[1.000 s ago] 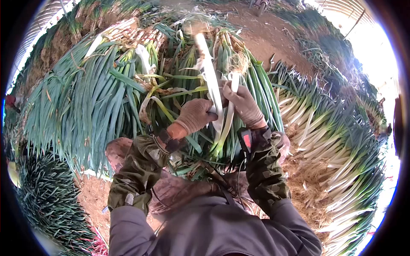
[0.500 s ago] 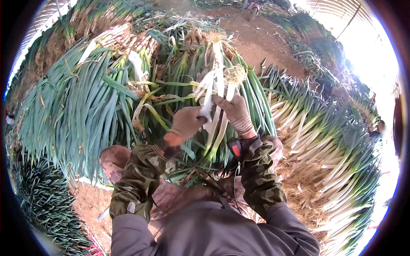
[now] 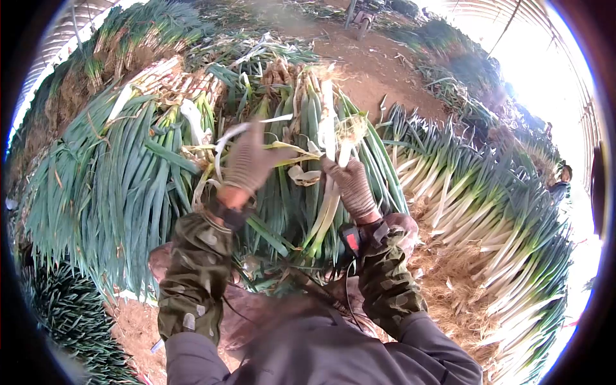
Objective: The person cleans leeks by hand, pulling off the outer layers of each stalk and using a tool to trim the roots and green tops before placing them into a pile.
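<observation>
My right hand [image 3: 351, 187], in a striped knit glove, is closed around white-stemmed green onions [image 3: 328, 119], roots pointing away from me and leaves hanging toward my lap. A root tuft [image 3: 353, 128] sits just above its fingers. My left hand [image 3: 250, 157], gloved too and smeared by motion, is raised to the left with fingers stretched and thumb out sideways. A thin white strip of peeled skin [image 3: 221, 144] curves beside it, against the green leaves. Between my hands, a loose pale peel [image 3: 304, 175] lies over the leaves.
A broad heap of untrimmed green onions [image 3: 122, 167] spreads left and ahead. To the right, a long row of white-stemmed onions [image 3: 475, 218] lies near loose root scraps [image 3: 443, 289]. Dark green tops [image 3: 70, 321] fill the lower left. A person [image 3: 562, 183] is at the far right.
My left hand has moved up and left, away from the onion stems, and its fingers have opened out. A white skin strip has moved left with it. My right hand keeps its hold.
</observation>
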`<control>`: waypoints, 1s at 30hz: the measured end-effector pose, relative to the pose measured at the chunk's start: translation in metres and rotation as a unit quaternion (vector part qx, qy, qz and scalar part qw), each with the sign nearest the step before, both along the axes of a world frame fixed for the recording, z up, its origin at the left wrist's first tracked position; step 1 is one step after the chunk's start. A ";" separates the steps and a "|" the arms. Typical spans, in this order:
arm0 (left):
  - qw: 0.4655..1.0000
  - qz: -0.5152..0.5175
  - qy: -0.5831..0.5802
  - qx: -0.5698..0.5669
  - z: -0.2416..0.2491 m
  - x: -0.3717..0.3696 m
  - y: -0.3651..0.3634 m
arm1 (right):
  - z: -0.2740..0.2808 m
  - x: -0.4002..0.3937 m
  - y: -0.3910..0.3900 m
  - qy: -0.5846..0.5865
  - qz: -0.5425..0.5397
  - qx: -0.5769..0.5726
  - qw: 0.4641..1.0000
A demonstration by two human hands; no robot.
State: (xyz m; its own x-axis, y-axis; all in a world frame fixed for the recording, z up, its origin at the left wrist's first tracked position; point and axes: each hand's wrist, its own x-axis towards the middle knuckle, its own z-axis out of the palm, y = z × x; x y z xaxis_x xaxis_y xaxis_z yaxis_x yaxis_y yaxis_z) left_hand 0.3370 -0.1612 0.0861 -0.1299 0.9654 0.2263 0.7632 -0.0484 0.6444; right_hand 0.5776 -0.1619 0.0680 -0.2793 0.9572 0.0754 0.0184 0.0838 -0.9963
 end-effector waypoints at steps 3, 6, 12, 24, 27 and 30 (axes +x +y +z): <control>0.968 -0.073 -0.040 0.238 0.005 0.048 0.015 | -0.013 -0.012 -0.004 0.010 0.025 0.032 0.999; 0.975 -0.087 -0.063 0.196 0.031 0.054 0.013 | -0.026 -0.011 -0.006 0.089 0.051 0.052 0.993; 0.892 0.067 -0.364 0.259 0.054 -0.083 0.080 | -0.002 0.016 -0.018 -0.065 0.132 0.093 0.985; 0.924 -0.283 -0.240 -0.094 0.005 0.045 -0.014 | 0.068 -0.014 0.014 -0.060 0.048 0.268 0.960; 0.885 -0.230 -0.383 0.133 -0.035 0.083 -0.015 | 0.089 -0.017 -0.002 -0.057 0.044 0.144 0.987; 0.890 -0.238 -0.374 0.104 -0.029 0.089 -0.019 | 0.095 -0.013 0.010 0.023 0.046 0.085 0.995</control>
